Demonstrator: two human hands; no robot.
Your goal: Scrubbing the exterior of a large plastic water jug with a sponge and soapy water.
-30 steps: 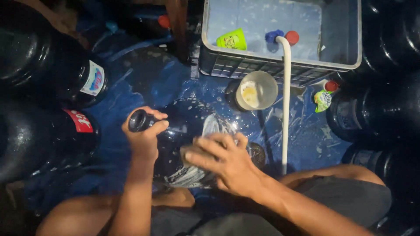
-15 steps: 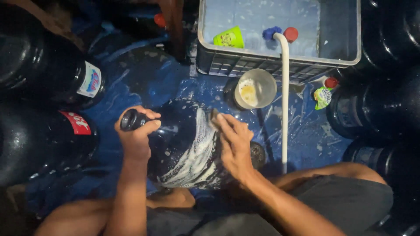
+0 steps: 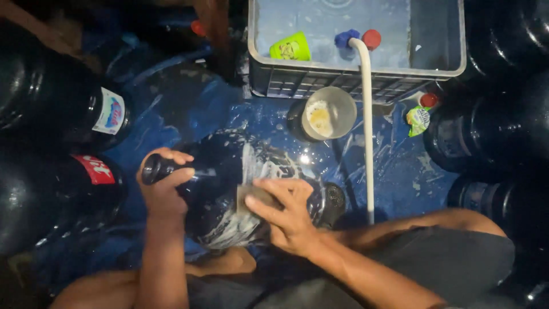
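A large dark blue water jug (image 3: 229, 171) lies on its side on the wet blue floor in front of me, streaked with white soap foam. My left hand (image 3: 163, 186) grips its neck near the open mouth. My right hand (image 3: 283, 214) presses a small flat scrub pad (image 3: 251, 197) against the jug's foamy side, fingers spread over it.
A round cup with yellowish soap (image 3: 327, 113) stands behind the jug. A white pipe (image 3: 367, 126) runs down from a grey crate (image 3: 354, 77) that holds water and a green packet (image 3: 290, 48). More dark jugs (image 3: 57, 114) lie left and right (image 3: 492, 131). My legs frame the bottom.
My right hand has slid from the jug's upper right side down toward me, wiping foam across it. The left hand has kept hold of the neck, and the jug has turned slightly.
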